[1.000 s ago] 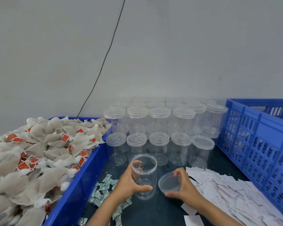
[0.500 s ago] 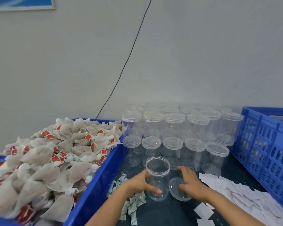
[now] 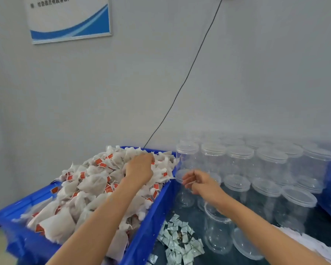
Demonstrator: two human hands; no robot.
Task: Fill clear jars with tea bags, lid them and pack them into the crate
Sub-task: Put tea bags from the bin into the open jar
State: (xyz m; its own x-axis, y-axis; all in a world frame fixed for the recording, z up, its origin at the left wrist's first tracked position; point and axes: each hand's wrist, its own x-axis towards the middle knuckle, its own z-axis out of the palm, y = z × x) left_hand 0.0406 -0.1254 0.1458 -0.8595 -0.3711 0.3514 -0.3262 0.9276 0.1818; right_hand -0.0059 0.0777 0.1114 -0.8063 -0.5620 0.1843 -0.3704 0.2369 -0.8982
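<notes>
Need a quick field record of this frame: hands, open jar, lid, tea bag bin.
left hand: reaching into the tea bags, fingers buried in the pile; grip cannot be told
right hand: in the air in front of the lidded jars, fingers loosely curled, holds nothing visible
open jar: upright, empty, no lid
lid: lying on the table right of the open jar
blue bin: heaped with tea bags

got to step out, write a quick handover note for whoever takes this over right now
Left hand: down on the tea bags in the blue bin; grip unclear.
Right hand: loosely curled in the air beside the bin, holding nothing.
Open jar stands empty on the table, its lid beside it.
Done: jar opened.
Left: fill, lid, pack. Lidded empty jars wait behind.
</notes>
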